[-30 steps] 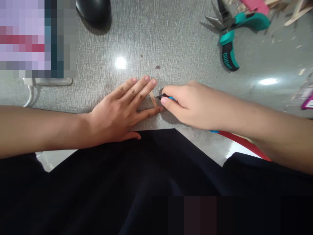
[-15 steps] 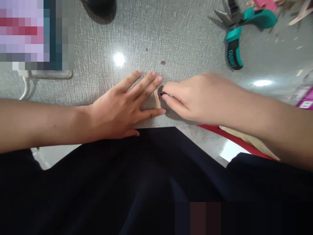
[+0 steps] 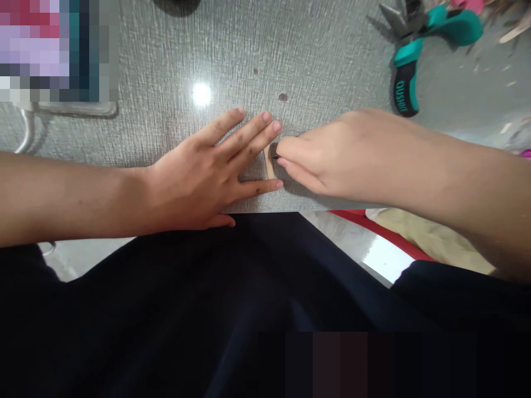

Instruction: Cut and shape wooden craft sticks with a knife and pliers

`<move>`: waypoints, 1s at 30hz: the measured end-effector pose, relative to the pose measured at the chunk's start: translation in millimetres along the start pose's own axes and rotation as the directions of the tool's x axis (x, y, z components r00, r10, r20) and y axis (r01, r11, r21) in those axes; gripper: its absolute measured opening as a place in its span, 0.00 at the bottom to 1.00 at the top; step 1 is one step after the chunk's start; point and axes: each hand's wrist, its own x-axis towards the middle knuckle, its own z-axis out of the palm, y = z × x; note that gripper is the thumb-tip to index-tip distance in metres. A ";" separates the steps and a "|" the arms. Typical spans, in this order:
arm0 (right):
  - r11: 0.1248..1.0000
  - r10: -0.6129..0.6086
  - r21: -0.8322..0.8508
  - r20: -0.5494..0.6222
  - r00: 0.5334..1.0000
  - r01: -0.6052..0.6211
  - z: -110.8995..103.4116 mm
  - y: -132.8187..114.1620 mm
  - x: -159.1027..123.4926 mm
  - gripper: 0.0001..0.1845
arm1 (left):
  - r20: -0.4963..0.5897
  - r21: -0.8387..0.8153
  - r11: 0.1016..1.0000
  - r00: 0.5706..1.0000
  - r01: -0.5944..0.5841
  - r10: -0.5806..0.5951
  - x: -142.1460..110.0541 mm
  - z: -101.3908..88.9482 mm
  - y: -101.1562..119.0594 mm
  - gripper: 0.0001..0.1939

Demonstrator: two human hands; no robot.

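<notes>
A short, flat piece of pale wooden craft stick (image 3: 269, 163) lies on the grey table. My left hand (image 3: 203, 163) is spread flat, its fingers apart, pressing the stick's two ends under its fingers. On the stick's right side, my right hand (image 3: 327, 157) is closed in a pinch round a slim tool (image 3: 276, 157). Only the tool's dark pointed tip shows, at the stick's edge; the rest is hidden in the fist, so its kind cannot be told.
Teal-and-black pliers (image 3: 409, 61) lie open at upper right, near wood scraps (image 3: 514, 33) and chips. A blurred-out device stands at upper left above a white cable (image 3: 27, 132). The table's front edge meets the dark clothing; a dark object (image 3: 178, 4) is at the top.
The view has shifted slightly, so the pliers sit further right and the table objects higher. My left hand still holds down the stick; the tool's tip stays at its edge.
</notes>
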 end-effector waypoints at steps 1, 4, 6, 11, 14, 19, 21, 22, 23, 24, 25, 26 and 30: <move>1.000 -0.002 0.008 -0.001 1.000 0.002 0.4 0.1 0.1 0.24 | 0.001 -0.004 1.000 1.000 -0.001 0.001 0.0 0.2 -0.1 0.50; 1.000 -0.003 0.011 -0.001 1.000 0.003 0.6 0.1 -0.7 0.23 | 0.001 -0.030 1.000 1.000 -0.008 0.008 -0.2 1.1 -0.5 0.49; 1.000 0.003 -0.008 0.004 1.000 -0.003 -0.5 -0.3 -1.9 0.22 | -0.017 -0.059 0.998 1.000 -0.013 0.012 -0.6 2.1 -1.0 0.49; 0.998 -0.023 -0.055 0.035 0.999 0.025 -6.9 -1.4 -3.0 0.22 | -0.117 -0.151 0.988 0.993 -0.032 0.014 -3.0 7.8 -3.2 0.48; 0.991 -0.045 -0.122 0.066 0.997 0.053 -11.1 -0.9 -2.2 0.21 | -0.136 -0.180 0.983 0.991 -0.039 0.015 -4.0 11.9 -4.0 0.47; 0.970 -0.095 -0.213 0.124 0.988 0.120 -22.9 -1.1 -1.9 0.29 | -0.165 -0.170 0.983 0.986 -0.063 0.034 -2.9 11.0 -3.0 0.46; 0.962 -0.108 -0.233 0.147 0.983 0.140 -28.6 -3.6 -1.1 0.33 | -0.134 -0.145 0.988 0.990 -0.056 0.036 -1.6 7.8 -1.7 0.44; 0.961 -0.108 -0.235 0.161 0.981 0.144 -31.0 -5.5 -0.4 0.31 | -0.113 -0.123 0.991 0.993 -0.049 0.035 -1.0 6.4 -1.0 0.43; 0.962 -0.106 -0.231 0.174 0.979 0.145 -32.9 -7.5 0.3 0.29 | -0.096 -0.096 0.994 0.995 -0.042 0.033 -0.4 5.3 -0.5 0.42; 0.964 -0.104 -0.222 0.189 0.976 0.145 -34.2 -9.6 0.9 0.26 | -0.082 -0.075 0.997 0.996 -0.034 0.028 0.0 4.7 -0.1 0.40; 0.967 -0.105 -0.210 0.193 0.975 0.145 -35.0 -11.7 1.4 0.24 | -0.076 -0.065 0.997 0.997 -0.029 0.024 0.3 4.6 0.0 0.40; 0.970 -0.108 -0.193 0.194 0.975 0.146 -35.4 -13.5 1.8 0.22 | -0.080 -0.069 0.997 0.997 -0.027 0.022 0.4 5.0 -0.1 0.39; 0.988 -0.114 -0.086 0.153 0.982 0.128 -36.5 -16.1 2.7 0.24 | -0.135 -0.155 0.987 0.990 -0.049 0.028 0.0 7.3 -1.4 0.42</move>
